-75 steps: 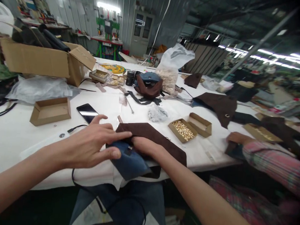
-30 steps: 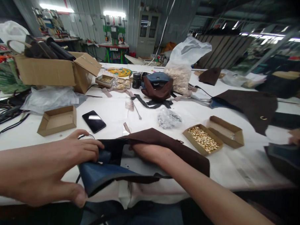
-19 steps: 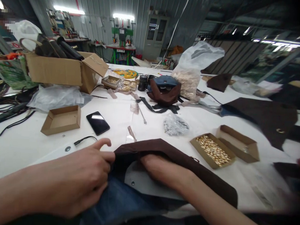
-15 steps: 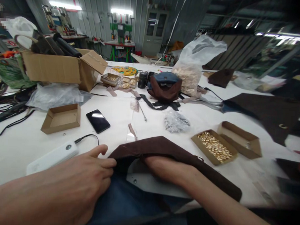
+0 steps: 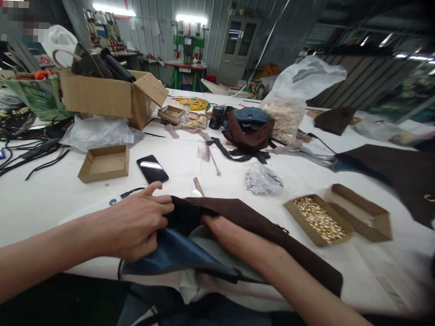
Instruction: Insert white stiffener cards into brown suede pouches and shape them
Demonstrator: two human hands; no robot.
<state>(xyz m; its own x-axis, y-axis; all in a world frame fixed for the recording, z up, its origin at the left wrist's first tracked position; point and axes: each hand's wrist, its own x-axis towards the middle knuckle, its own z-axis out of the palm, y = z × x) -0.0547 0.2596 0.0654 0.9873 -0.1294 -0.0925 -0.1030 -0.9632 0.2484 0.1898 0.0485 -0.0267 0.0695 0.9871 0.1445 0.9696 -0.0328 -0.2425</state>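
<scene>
A dark brown and blue bag (image 5: 254,217) lies at the table's front edge, its opening towards me. My left hand (image 5: 139,222) is closed on the left edge of that opening, with the index finger raised. My right hand (image 5: 225,233) reaches inside under the brown flap; its fingers are hidden there. A grey panel (image 5: 209,239) shows within, below my right wrist. Just behind my left hand is a white power bank (image 5: 89,211) with a black cable, partly covered by the arm. A black phone (image 5: 153,168) lies beyond it.
To the right stand a carton of gold-coloured metal pieces (image 5: 319,220) and an open carton (image 5: 359,212). A bag of small metal rings (image 5: 263,179) lies ahead. Further back are another brown and blue bag (image 5: 249,131), a large cardboard box (image 5: 98,95) and a plastic sack (image 5: 284,113).
My left hand has drawn the bag's blue side down and open, showing more of its dark inside. My right hand stays inside the bag. The view has shifted left.
</scene>
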